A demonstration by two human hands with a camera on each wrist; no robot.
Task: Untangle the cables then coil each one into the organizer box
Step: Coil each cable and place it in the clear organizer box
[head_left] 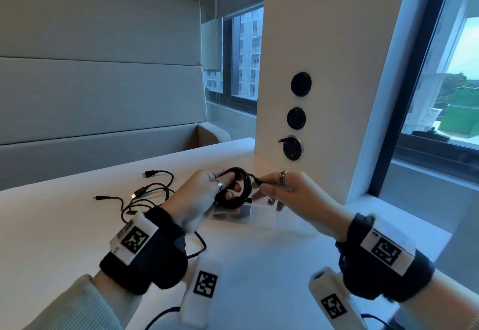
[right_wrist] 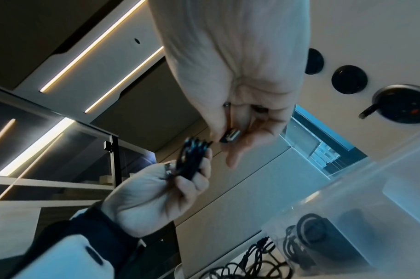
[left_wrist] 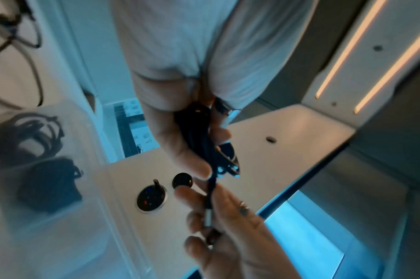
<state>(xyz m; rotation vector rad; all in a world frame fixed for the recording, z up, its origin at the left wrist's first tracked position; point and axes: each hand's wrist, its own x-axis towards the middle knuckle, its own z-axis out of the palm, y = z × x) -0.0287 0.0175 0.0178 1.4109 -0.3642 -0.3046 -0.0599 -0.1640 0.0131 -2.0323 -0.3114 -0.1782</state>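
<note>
My left hand (head_left: 207,194) grips a black cable wound into a coil (head_left: 239,187) above the table; the same coil (left_wrist: 197,136) shows in the left wrist view and the coil (right_wrist: 190,156) in the right wrist view. My right hand (head_left: 282,189) pinches the cable's free end near its plug (right_wrist: 230,135), just right of the coil. Below the hands sits the clear plastic organizer box (head_left: 261,215), with coiled black cables (left_wrist: 32,136) inside it. A tangle of black cables (head_left: 145,194) lies on the table to the left.
The white table (head_left: 64,226) ends at a white pillar (head_left: 324,70) with round black sockets (head_left: 300,83). A window (head_left: 445,83) is on the right. A padded bench back (head_left: 98,83) lies beyond the table's far edge.
</note>
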